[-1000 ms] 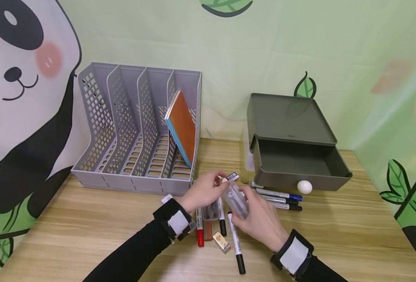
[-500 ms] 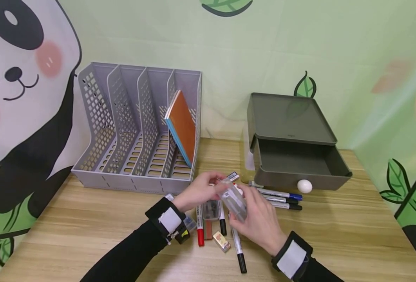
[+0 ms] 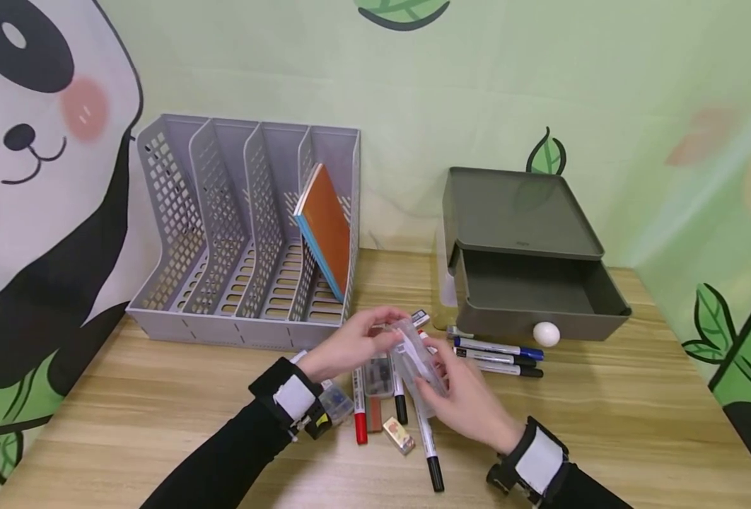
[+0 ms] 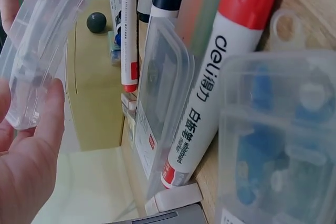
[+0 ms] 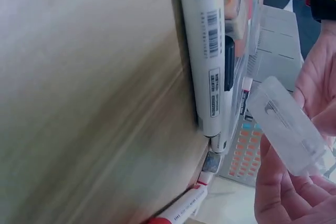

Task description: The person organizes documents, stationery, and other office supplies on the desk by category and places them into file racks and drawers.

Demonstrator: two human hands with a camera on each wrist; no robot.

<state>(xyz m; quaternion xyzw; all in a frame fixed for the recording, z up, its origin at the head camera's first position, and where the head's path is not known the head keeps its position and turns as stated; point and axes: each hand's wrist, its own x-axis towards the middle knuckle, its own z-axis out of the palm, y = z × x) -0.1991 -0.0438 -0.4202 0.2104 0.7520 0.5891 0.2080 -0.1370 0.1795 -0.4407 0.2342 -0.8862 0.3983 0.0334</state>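
Observation:
Both hands hold a small clear plastic box (image 3: 414,357) above the scattered stationery. My left hand (image 3: 353,345) pinches its upper left end, and my right hand (image 3: 472,406) grips its lower right end between thumb and fingers. Two clear layers of the box (image 4: 39,40) show in the left wrist view. Beneath lie a red-capped whiteboard marker (image 3: 359,410), a second clear box (image 3: 378,380) with dark contents and a black-capped marker (image 3: 431,452). A small eraser (image 3: 399,435) lies in front. Beside my left wrist is a clear box with blue pieces (image 3: 337,404).
A grey file rack (image 3: 210,322) stands at the back left, an orange notebook (image 3: 327,230) leaning in its rightmost slot. The dark organizer (image 3: 522,212) at right has its drawer (image 3: 534,322) pulled out. Several markers (image 3: 499,357) lie before it.
The clear box has turned slightly between the hands and looks broader, its layers spread apart. My left wrist has shifted left, uncovering the box with blue pieces.

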